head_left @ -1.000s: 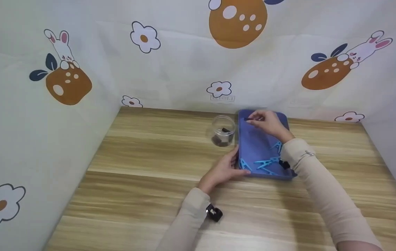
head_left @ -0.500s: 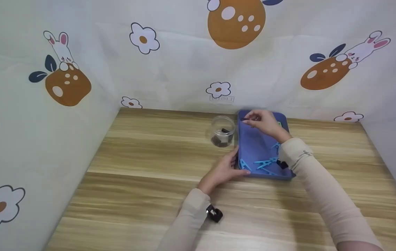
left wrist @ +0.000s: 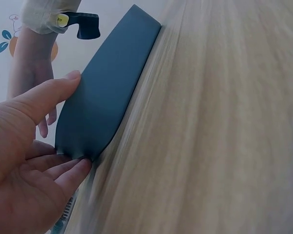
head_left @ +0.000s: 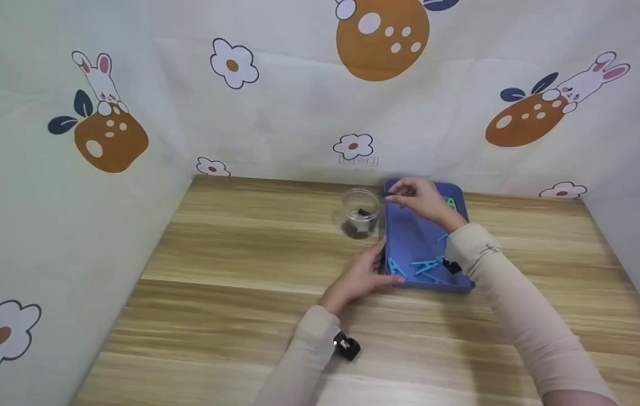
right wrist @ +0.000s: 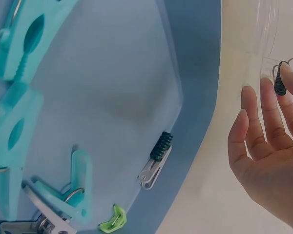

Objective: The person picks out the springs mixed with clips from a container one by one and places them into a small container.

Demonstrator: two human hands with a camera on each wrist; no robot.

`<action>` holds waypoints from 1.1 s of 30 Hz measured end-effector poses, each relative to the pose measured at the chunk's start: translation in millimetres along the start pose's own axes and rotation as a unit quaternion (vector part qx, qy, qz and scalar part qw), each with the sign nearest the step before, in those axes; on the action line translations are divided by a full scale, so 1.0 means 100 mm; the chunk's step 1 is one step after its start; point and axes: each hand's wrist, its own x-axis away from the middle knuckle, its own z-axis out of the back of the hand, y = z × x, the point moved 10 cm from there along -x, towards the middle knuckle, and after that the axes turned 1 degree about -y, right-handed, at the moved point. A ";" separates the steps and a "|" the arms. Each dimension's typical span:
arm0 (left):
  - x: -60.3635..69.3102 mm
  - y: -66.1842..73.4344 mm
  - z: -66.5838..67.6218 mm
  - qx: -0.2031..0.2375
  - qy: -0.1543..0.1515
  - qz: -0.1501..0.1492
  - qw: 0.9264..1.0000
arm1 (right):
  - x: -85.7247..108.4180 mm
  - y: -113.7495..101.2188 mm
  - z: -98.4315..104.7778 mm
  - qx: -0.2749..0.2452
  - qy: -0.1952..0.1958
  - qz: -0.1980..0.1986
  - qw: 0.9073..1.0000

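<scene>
My right hand (head_left: 422, 200) is over the far left rim of the blue tray (head_left: 407, 239). Between thumb and fingertips it pinches a small black binder clip (right wrist: 280, 83), whose wire handles show in the right wrist view. Just left of the tray stands a clear round jar (head_left: 360, 198) with several dark pieces (head_left: 356, 228) at its bottom. At the near left corner, my left hand (head_left: 356, 281) holds the tray, thumb on one wall and fingers against the other. Several light-blue clothespins (head_left: 427, 266) lie in the tray's near part.
A green clip (right wrist: 113, 220) and a silver clip with a dark ribbed end (right wrist: 158, 158) also lie in the tray. Behind the wooden table (head_left: 252, 237) hangs a printed cloth (head_left: 291, 101), close to the tray's far end.
My right hand has moved left with the binder clip, from inside the tray to its left rim near the jar. The green clip has come into sight. The left hand stays put.
</scene>
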 end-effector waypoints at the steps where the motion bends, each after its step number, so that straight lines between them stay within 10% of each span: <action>1: 0.00 0.00 0.00 0.001 0.000 0.000 1.000 | 0.00 -0.01 -0.01 -0.003 -0.001 0.000 1.000; 33: 0.01 -0.01 0.01 -0.023 0.002 0.001 1.000 | -0.06 -0.16 -0.22 -0.010 -0.019 0.011 1.000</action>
